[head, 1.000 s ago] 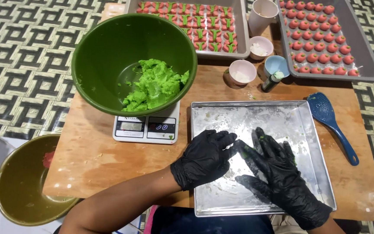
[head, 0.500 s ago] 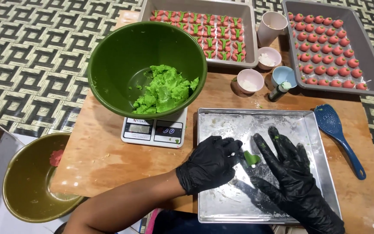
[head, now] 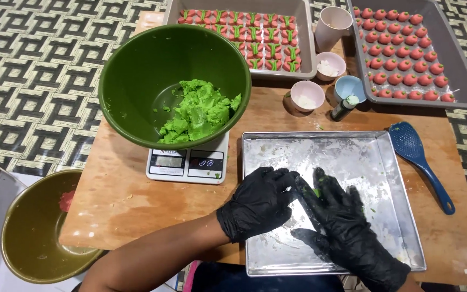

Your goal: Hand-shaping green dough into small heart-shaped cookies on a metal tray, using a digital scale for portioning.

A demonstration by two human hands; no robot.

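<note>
Both my hands wear black gloves and lie over a scuffed metal tray [head: 347,151] on the wooden table [head: 120,197]. My left hand [head: 258,208] curls against the palm side of my right hand [head: 341,227], which lies flat with fingers spread. A small piece of green dough [head: 316,192] is pinched between them, and only a sliver of it shows. Above and to the left, a large green bowl [head: 136,75] sits on a white kitchen scale [head: 187,162] and holds a lump of green dough [head: 198,111].
A blue spatula [head: 420,159] lies right of the metal tray. At the back, two grey trays [head: 305,48] [head: 463,70] hold rows of red-and-green sweets. Small cups [head: 306,96] [head: 349,86] and a little bottle [head: 344,107] stand between. An olive bowl [head: 33,238] sits off the table's left corner.
My hands have closed together over the green dough piece, which showed plainly between them half a second ago. The view has shifted slightly.
</note>
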